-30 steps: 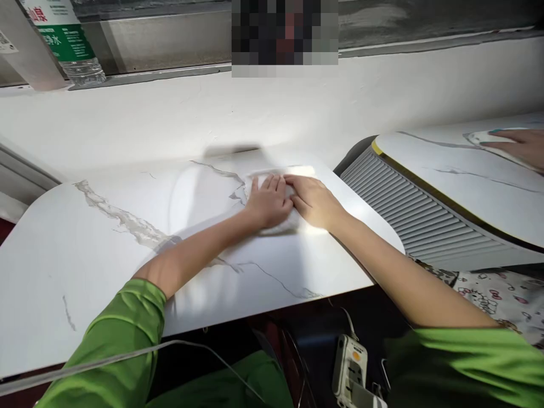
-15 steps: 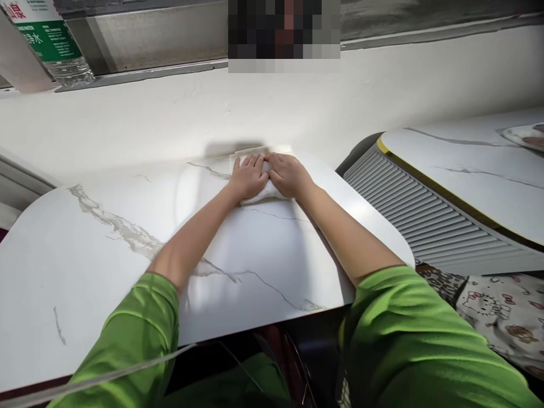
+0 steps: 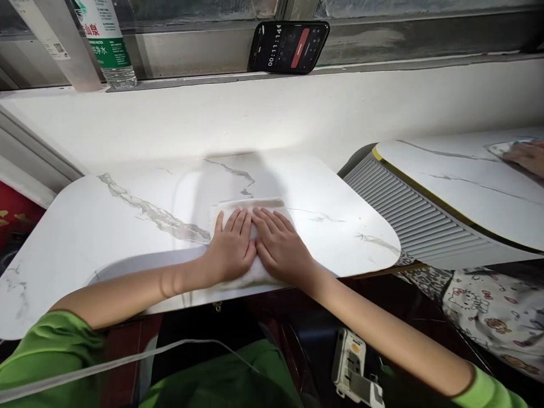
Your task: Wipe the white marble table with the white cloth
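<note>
A folded white cloth (image 3: 250,275) lies flat on the marble-patterned white table (image 3: 136,238), close to its front edge. Both palms rest on top of it, side by side, thumbs touching or nearly so. My left hand (image 3: 232,243) has its fingers stretched forward, the little finger a bit apart. My right hand (image 3: 280,243) also lies flat, fingers straight and pointing forward-left. Neither hand is wrapped round anything. The palms hide the middle of the cloth.
On the ledge behind stand a phone (image 3: 289,48) showing a timer, a water bottle (image 3: 113,51) and a translucent container (image 3: 70,51). At the right, another person's hand (image 3: 529,157) rests on a cloth on a second table (image 3: 467,181). A white device (image 3: 352,362) sits below the table edge.
Both hands and the cloth have come from the back of the table, by the wall, towards its front edge. The view has shifted, and the other person's hand shows more clearly.
</note>
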Motion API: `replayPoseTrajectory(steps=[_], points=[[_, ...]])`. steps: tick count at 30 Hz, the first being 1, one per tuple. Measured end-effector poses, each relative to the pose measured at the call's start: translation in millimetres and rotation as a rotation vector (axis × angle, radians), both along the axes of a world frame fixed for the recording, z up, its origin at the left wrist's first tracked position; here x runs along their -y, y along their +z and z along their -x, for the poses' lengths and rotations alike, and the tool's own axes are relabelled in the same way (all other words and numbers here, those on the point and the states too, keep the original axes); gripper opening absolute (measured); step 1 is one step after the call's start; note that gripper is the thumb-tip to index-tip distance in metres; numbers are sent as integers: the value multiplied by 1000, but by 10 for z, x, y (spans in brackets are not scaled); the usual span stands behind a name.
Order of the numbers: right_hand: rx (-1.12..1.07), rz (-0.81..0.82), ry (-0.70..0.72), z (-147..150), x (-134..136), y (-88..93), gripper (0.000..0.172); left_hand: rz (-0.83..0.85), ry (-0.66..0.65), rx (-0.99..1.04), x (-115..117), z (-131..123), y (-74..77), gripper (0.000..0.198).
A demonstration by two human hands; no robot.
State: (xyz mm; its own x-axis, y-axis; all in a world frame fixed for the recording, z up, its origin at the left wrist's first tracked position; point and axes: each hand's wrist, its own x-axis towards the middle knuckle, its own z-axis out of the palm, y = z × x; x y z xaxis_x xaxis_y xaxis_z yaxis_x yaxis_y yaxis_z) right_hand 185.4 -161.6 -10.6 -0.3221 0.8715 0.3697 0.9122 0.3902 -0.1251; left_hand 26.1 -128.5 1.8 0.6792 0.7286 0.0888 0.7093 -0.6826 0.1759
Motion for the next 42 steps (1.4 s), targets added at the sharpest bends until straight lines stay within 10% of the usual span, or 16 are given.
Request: replayPoseTrajectory(steps=[5, 16, 22, 30, 42], points=[[-39, 31, 49, 167, -146, 30, 52, -11, 48, -17, -56, 160, -6, 59], [-58, 118, -22, 333, -1824, 58, 46, -8, 124, 20, -1614, 247, 88, 53], [-87, 93, -24, 317, -2227, -13, 45, -17, 155, 27, -1928, 214, 84, 53], [-65, 51, -5, 403, -1799, -49, 49, -31, 162, -44, -1485, 324, 101, 55], [-11, 14, 98, 960, 14, 29, 52, -153, 91, -41, 256, 965, 96, 54]])
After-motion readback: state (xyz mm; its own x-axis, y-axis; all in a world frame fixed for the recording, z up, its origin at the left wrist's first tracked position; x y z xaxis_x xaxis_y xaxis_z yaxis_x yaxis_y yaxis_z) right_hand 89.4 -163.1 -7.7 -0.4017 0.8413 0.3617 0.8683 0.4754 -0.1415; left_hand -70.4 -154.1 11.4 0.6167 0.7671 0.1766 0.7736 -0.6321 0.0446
